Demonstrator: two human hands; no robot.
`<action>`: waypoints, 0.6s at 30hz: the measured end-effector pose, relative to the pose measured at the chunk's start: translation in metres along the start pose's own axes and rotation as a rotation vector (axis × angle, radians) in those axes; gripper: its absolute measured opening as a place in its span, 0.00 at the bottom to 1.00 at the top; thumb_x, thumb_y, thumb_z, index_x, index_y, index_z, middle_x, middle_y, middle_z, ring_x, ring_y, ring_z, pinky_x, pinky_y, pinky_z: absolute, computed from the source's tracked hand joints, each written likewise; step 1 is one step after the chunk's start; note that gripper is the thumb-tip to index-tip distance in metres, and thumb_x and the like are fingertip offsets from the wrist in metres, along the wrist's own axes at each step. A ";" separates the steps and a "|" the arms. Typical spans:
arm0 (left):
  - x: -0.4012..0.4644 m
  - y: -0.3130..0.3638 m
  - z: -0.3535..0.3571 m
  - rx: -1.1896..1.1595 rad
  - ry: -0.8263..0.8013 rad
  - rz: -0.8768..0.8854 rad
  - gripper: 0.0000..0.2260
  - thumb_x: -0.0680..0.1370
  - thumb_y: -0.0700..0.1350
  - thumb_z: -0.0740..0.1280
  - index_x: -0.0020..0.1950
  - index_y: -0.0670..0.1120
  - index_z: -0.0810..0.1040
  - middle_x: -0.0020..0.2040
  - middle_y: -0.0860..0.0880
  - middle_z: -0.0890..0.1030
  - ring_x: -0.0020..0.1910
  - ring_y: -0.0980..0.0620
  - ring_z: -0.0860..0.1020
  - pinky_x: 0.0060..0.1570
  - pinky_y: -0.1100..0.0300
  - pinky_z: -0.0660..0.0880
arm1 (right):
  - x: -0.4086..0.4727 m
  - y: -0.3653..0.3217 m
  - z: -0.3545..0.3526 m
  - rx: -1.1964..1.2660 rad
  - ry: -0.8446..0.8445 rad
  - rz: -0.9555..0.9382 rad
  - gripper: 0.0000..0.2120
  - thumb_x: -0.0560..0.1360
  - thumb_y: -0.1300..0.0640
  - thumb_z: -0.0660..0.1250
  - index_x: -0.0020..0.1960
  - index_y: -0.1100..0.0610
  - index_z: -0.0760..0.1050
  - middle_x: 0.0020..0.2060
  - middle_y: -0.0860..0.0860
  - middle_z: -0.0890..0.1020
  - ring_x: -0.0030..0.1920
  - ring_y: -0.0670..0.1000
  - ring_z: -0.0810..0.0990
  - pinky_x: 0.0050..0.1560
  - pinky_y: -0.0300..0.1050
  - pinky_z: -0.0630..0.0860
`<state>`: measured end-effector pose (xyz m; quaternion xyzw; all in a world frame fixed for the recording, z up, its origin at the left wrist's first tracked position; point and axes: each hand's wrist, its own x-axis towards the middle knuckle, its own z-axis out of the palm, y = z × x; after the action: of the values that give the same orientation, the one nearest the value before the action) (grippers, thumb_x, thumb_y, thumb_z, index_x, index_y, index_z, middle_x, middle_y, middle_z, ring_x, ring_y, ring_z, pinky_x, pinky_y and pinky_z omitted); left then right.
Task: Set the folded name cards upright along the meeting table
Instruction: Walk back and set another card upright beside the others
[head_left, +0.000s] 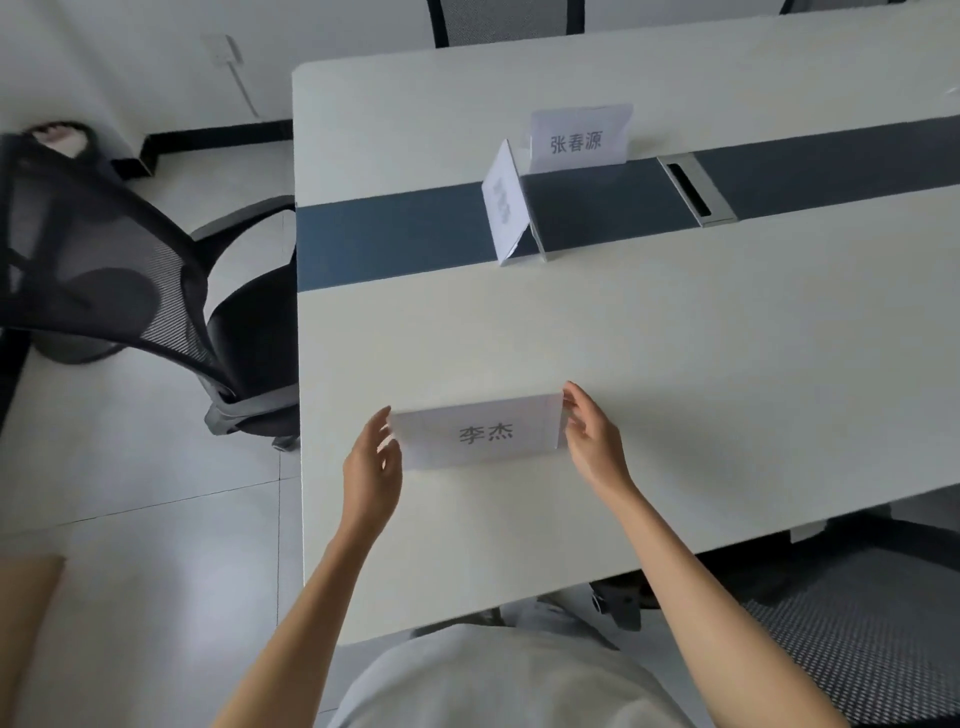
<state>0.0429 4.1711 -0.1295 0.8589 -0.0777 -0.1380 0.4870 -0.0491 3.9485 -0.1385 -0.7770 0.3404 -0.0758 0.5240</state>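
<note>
While the near name card (483, 435) stands close to the front edge of the pale surface (727, 338), the left hand (373, 467) and right hand (592, 436) pinch its two short ends, fingers closed on the paper. Two more cards stand farther back: one (506, 213) turned sideways on the dark centre strip (389, 234), another (579, 137) just behind it. A black mesh chair (130, 270) sits left.

The cream surface (675, 338) is showing a slate-blue stripe (395, 234), white name cards (480, 435) wearing grey lettering, black mesh chair (104, 249) alongside.
</note>
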 end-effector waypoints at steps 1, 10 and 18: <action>-0.001 -0.001 0.001 -0.015 0.030 0.010 0.18 0.78 0.36 0.57 0.68 0.42 0.67 0.63 0.47 0.74 0.62 0.51 0.72 0.59 0.59 0.69 | 0.001 0.002 -0.003 -0.010 -0.010 -0.029 0.22 0.75 0.69 0.55 0.69 0.61 0.63 0.68 0.56 0.71 0.68 0.53 0.69 0.64 0.36 0.64; 0.029 0.001 -0.004 0.055 0.030 0.051 0.10 0.72 0.41 0.69 0.52 0.44 0.80 0.55 0.51 0.81 0.63 0.51 0.74 0.49 0.79 0.64 | 0.027 -0.003 -0.013 -0.169 -0.129 -0.143 0.16 0.71 0.60 0.69 0.58 0.60 0.75 0.60 0.53 0.79 0.62 0.51 0.76 0.58 0.32 0.65; 0.038 0.050 -0.025 -0.094 -0.086 0.218 0.09 0.70 0.40 0.71 0.46 0.53 0.81 0.45 0.63 0.83 0.52 0.61 0.79 0.56 0.73 0.71 | 0.027 -0.027 -0.057 -0.058 -0.104 -0.236 0.13 0.70 0.60 0.70 0.55 0.57 0.77 0.53 0.44 0.79 0.54 0.39 0.77 0.56 0.22 0.66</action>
<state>0.0868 4.1553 -0.0805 0.8150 -0.1846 -0.1244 0.5350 -0.0436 3.8942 -0.0964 -0.8294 0.2210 -0.0868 0.5057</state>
